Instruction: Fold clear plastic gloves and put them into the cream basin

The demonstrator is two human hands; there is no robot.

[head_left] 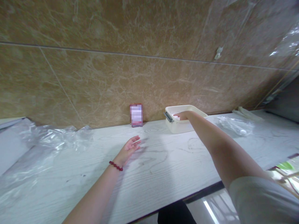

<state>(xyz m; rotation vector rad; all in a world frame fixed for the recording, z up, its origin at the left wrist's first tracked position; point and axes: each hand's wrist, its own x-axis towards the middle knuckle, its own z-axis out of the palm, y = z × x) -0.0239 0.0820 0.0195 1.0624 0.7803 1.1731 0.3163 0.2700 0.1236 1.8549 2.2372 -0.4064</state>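
My left hand [131, 147] hovers over or rests on the white wood-grain table [154, 174]; which of the two I cannot tell. Its fingers are apart with nothing in them, and a dark red bead bracelet [116, 165] circles the wrist. Just beyond it, a small red-edged card or packet [136, 115] leans upright against the wall, its face blurred. My right hand [184, 115] reaches into a cream plastic bin [179, 127] with a grey latch [168, 117]. A bit of something white [176, 118] shows by its fingertips. Most of those fingers are hidden, so their grip is unclear.
Brown marbled tiles [105, 81] rise behind the table. Crumpled clear plastic [58, 137] lies at left beside a white box [11, 143]. Right of the bin are another clear plastic bag [235, 125] and a pale strip [249, 114]. The table's dark front edge [203, 192] runs below.
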